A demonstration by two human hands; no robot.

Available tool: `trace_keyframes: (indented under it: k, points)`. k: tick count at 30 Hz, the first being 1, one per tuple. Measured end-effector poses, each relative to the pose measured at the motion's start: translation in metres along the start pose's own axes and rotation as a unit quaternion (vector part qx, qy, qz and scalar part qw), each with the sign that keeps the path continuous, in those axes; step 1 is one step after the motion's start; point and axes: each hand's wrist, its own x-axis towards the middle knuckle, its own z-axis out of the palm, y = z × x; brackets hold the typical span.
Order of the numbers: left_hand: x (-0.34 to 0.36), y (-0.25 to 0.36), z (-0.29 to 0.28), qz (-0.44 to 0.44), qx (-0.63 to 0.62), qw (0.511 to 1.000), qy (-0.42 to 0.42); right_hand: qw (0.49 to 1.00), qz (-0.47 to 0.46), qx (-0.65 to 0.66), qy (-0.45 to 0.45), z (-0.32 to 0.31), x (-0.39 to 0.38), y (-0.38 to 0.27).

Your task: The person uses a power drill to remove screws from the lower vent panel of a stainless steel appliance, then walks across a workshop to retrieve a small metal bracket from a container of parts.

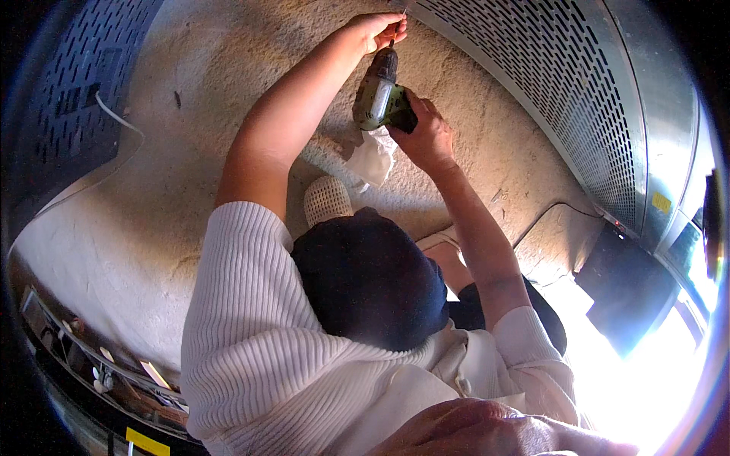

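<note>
Out in front of your knees, the green and black drill (374, 99) is held up over the rough, sandy-coloured floor (220, 61), its nose pointing away from you. Your right hand (428, 137) has its handle, the fingers wrapped round and clamped on it. Your left hand (380, 34) reaches past the drill to the front of its chuck (386, 64), with the fingers bent in close to the tip; you cannot tell from here whether they are pinching something, as it is too small and partly hidden. Just beyond that hand and to its right is a grey metal panel (563, 68) full of small slots. A crumpled white wrapper (372, 158) shows just behind the drill, on your side. Nearer to you is your left shoe (327, 199), pale and dotted with holes, partly covered by your dark-trousered knee (372, 281). Over on the left stands a dark slotted panel (72, 83), with a white cable (125, 121) hanging in front of it. To your right, a black cord (540, 220) curves across the floor towards the grey panel's near end
</note>
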Motion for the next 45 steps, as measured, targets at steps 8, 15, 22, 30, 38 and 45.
trace_keyframes:
  k: [8, 15, 22, 30, 38, 45]
  points:
    - [0.060, -0.022, -0.039, -0.012, 0.023, 1.000, -0.008, 1.000, 0.000, 0.013, 0.014, 0.009, 0.004, 0.001]
    - [-0.008, 0.009, -0.003, -0.047, -0.055, 0.997, -0.021, 0.999, -0.007, -0.003, 0.032, 0.016, 0.002, 0.012]
    - [-0.060, 0.010, -0.016, -0.016, 0.090, 0.995, 0.029, 0.999, -0.001, -0.007, 0.041, 0.023, 0.005, 0.008]
    - [-0.215, -0.045, -0.002, -0.071, 0.142, 0.983, 0.094, 0.998, -0.015, 0.016, 0.052, 0.027, 0.010, 0.008]
    - [-0.215, -0.077, 0.010, 0.089, 0.214, 0.958, 0.169, 0.997, 0.007, 0.002, 0.075, 0.037, 0.007, 0.001]
    - [-0.219, -0.071, 0.013, 0.149, 0.245, 0.938, 0.192, 0.996, 0.015, 0.020, 0.085, 0.037, 0.006, -0.013]
